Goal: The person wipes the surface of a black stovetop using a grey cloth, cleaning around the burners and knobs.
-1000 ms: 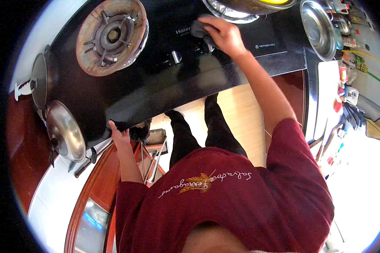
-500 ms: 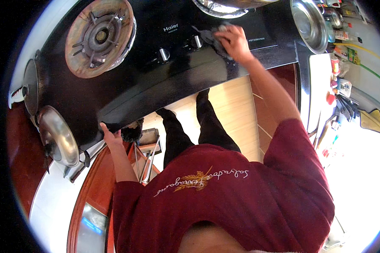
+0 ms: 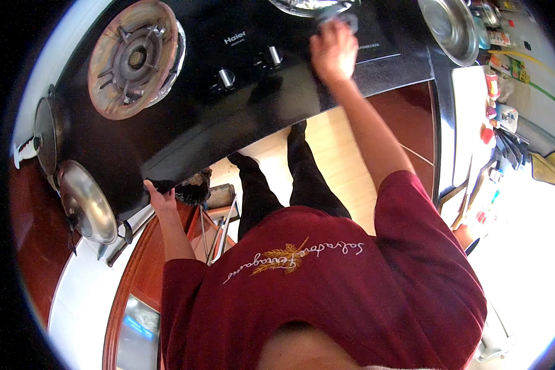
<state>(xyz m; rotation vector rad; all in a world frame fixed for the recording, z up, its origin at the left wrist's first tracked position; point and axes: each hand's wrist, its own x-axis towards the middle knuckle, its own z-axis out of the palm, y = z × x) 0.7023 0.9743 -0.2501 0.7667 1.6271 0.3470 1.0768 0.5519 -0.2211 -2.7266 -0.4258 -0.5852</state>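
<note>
My right hand (image 3: 334, 54) is pressed to the glossy black gas cooktop (image 3: 259, 92), to the right of its two silver knobs (image 3: 274, 55). Under its fingers is a dark grey rag (image 3: 346, 22), partly hidden and blurred. My left hand (image 3: 161, 198) grips the front edge of the black counter at the lower left, thumb on top; its other fingers are mostly hidden. A rusty burner (image 3: 137, 58) with a pan support stands at the upper left. A second burner's foil-like rim (image 3: 311, 6) shows at the top edge.
A steel basin (image 3: 449, 29) sits at the far right of the counter. On the left are a shiny pot lid (image 3: 87, 202) and a dark pan (image 3: 45, 134). Bottles and packages (image 3: 505, 114) crowd the right side. An open wooden cabinet door (image 3: 126, 293) stands by my left arm.
My right hand has moved forward and slightly left with the rag, away from the cooktop's front edge. The left hand keeps its place. The view has shifted a little.
</note>
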